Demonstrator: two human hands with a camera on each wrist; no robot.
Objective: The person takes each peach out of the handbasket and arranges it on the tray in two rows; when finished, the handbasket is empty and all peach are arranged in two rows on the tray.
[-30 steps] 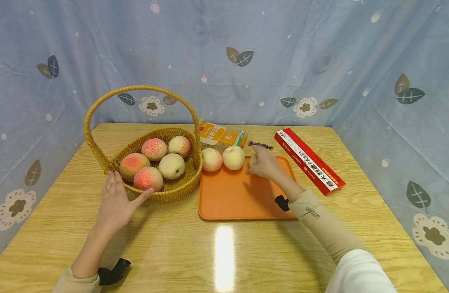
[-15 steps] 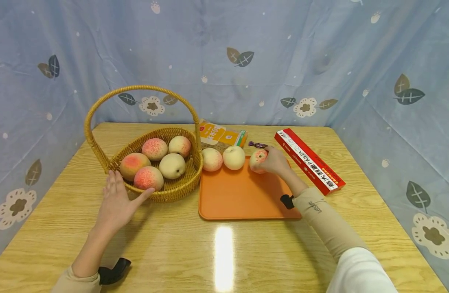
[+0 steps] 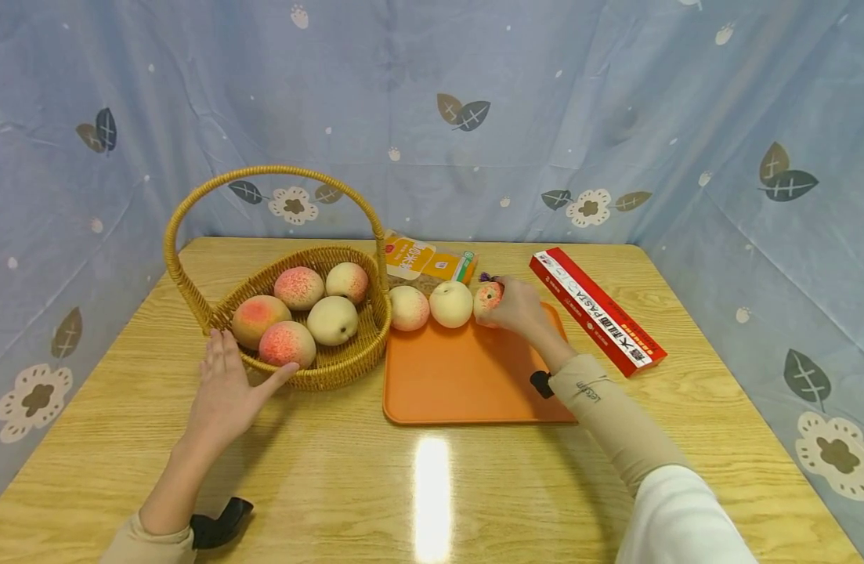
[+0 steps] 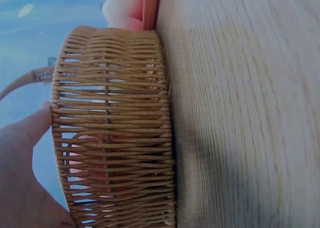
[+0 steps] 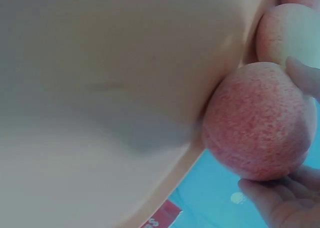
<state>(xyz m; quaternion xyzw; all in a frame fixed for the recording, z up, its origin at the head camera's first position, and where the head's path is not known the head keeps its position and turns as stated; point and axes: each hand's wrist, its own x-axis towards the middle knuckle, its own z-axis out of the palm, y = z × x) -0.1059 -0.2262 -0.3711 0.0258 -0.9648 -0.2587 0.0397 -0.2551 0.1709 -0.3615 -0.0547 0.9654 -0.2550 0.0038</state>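
Observation:
My right hand (image 3: 518,306) grips a red-speckled peach (image 3: 487,301) at the back edge of the orange tray (image 3: 467,384). In the right wrist view the thumb and fingers hold the peach (image 5: 260,123) from opposite sides. Just left of it in the head view, a pale peach (image 3: 450,304) and a pinkish peach (image 3: 408,308) form a row. My left hand (image 3: 223,384), thumb spread from straight fingers, rests at the near-left rim of the wicker basket (image 3: 340,371). Several peaches fill the basket, among them a red one (image 3: 287,345) and a pale one (image 3: 332,320).
Behind the row lies an orange-labelled food packet (image 3: 424,262). A purple-wrapped candy (image 3: 486,277) is partly hidden by the right hand. The red pasta box (image 3: 597,311) lies slanted right of the tray. The basket's tall handle (image 3: 276,169) arches upward.
My right hand first turned the peach at the tray's back right, showing its red face, then shifted it left beside the pale peach. The left hand has stayed at the basket.

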